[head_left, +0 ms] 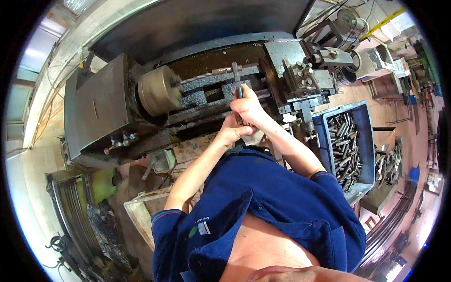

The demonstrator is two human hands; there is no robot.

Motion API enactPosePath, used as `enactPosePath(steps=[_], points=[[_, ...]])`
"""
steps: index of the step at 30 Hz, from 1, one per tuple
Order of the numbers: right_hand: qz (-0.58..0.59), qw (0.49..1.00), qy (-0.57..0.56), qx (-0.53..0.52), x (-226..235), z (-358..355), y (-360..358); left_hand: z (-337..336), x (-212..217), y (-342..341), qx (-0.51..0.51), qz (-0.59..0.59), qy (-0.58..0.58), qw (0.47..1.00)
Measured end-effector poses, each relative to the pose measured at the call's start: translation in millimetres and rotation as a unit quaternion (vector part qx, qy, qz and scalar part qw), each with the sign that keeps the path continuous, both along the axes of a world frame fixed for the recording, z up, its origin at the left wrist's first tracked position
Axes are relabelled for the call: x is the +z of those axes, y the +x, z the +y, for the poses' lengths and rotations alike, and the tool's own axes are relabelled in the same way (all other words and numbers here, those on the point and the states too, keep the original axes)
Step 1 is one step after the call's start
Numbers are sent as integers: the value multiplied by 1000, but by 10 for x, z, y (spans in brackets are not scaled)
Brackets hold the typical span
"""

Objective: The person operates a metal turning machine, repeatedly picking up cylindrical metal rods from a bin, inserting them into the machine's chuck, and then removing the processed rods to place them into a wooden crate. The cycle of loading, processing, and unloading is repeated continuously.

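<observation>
My right hand is closed round a slim grey metal tool that looks like a caliper. It points away from me, over the lathe bed. Just below, close against the right hand, my left hand has its fingers curled together. Whatever lies between the left fingers is hidden. Beyond the hands is the lathe bed, strewn with metal chips. A round chuck stands at the left of the bed, and a thin rod with a thicker sleeve runs behind the tool.
The headstock fills the left side. The carriage with its tool post stands right of my hands. A blue crate full of short metal pieces sits by my right elbow. A wooden box lies low on the left.
</observation>
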State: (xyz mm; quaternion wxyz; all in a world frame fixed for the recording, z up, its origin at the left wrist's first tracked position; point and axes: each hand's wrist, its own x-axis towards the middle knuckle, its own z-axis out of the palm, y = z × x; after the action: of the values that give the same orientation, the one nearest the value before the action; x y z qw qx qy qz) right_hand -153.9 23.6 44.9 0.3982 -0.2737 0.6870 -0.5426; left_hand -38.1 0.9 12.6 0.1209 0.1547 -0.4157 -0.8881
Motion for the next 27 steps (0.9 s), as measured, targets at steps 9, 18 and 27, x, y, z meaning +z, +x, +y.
enactPosePath(steps=[9, 18, 27], points=[[48, 996, 39, 71, 56, -323, 413, -143, -175, 425, 73, -3, 4, 997], [-24, 1000, 18, 7, 54, -269, 371, -153, -131, 396, 57, -30, -13, 998], [12, 999, 22, 31, 62, -274, 358, -136, -159, 371, 61, -10, 9, 998]])
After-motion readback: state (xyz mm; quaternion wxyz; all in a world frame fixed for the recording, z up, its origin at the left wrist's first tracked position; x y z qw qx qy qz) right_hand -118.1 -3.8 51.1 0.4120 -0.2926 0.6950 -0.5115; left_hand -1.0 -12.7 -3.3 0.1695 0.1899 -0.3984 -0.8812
